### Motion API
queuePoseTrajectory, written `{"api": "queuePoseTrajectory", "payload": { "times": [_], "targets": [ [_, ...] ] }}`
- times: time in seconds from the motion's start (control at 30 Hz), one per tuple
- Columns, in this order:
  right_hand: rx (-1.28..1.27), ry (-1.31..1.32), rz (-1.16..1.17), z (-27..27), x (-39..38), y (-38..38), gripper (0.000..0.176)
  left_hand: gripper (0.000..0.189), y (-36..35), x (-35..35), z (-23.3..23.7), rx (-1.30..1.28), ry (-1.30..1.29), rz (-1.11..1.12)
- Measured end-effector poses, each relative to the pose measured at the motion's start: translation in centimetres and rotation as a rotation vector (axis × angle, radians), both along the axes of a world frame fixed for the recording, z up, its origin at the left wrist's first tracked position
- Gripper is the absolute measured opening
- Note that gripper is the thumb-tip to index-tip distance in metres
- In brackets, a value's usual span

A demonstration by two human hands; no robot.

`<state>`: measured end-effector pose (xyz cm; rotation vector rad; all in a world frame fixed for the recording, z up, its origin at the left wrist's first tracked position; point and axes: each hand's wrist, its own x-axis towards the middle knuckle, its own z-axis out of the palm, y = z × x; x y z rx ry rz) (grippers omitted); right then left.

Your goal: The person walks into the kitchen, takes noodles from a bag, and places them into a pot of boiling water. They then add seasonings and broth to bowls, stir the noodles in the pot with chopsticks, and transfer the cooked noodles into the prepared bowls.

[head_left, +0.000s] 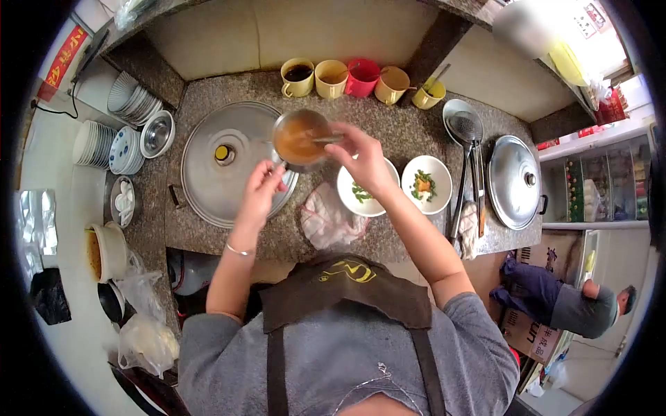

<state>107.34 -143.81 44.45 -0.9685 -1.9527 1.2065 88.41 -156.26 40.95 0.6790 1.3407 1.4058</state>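
Observation:
A metal pot [294, 163] with orange-brown liquid [300, 136] in it is held up above the counter, partly over the large round lid. The fingers of my left hand [260, 191] are closed round its short handle. My right hand [361, 158] pinches the handle of a spoon [327, 139], whose far end is in the liquid. Under my right forearm stands a white bowl [347, 182] with chopped greens, partly hidden by the arm. Beside it to the right is a second white bowl [442, 173], holding greens and an orange-brown dollop.
Several mugs [363, 87] of sauces line the back. A large lid [201, 163] lies left, a domed lid [510, 184] right, beside strainers [465, 128]. A crumpled cloth [329, 218] lies near the front. Dishes [97, 143] are stacked left. Another person [583, 305] is at far right.

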Motion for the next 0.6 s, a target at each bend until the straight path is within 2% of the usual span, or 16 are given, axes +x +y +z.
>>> {"api": "queuePoseTrajectory", "payload": {
  "times": [0.13,0.23,0.27,0.3,0.4,0.47,0.5,0.57,0.6],
  "targets": [
    [0.034,0.013,0.019,0.2,2.1,-1.8,0.029,0.01,-3.1,5.4,-1.9,-0.013,0.04,-0.024],
    [0.174,-0.101,0.157,0.2,5.2,-2.7,0.02,0.016,-4.3,8.3,-2.7,0.008,0.132,-0.034],
    [0.179,-0.107,0.131,0.9,6.5,-3.4,0.019,0.016,-4.5,9.0,-2.8,0.003,0.153,-0.05],
    [0.363,-0.088,0.134,0.2,8.1,-3.2,0.017,0.015,-4.7,9.4,-2.9,0.001,0.175,-0.066],
    [0.294,-0.158,0.061,-0.5,11.7,-4.2,0.016,0.013,-4.7,10.6,-3.2,0.007,0.2,-0.091],
    [0.062,-0.05,-0.13,-2.7,13.3,-5.0,0.016,0.012,-4.6,11.5,-3.6,0.015,0.209,-0.108],
    [0.066,-0.052,-0.132,-4.4,14.1,-5.1,0.016,0.011,-4.5,11.7,-3.9,0.008,0.289,-0.112],
    [-0.383,0.205,-0.282,-7.8,15.6,-5.1,0.021,0.011,-4.3,12.0,-4.4,0.003,0.37,-0.115],
    [-0.491,0.32,-0.328,-8.5,15.9,-5.1,0.023,0.01,-4.2,12.2,-4.7,0.007,0.374,-0.11]
  ]
}}
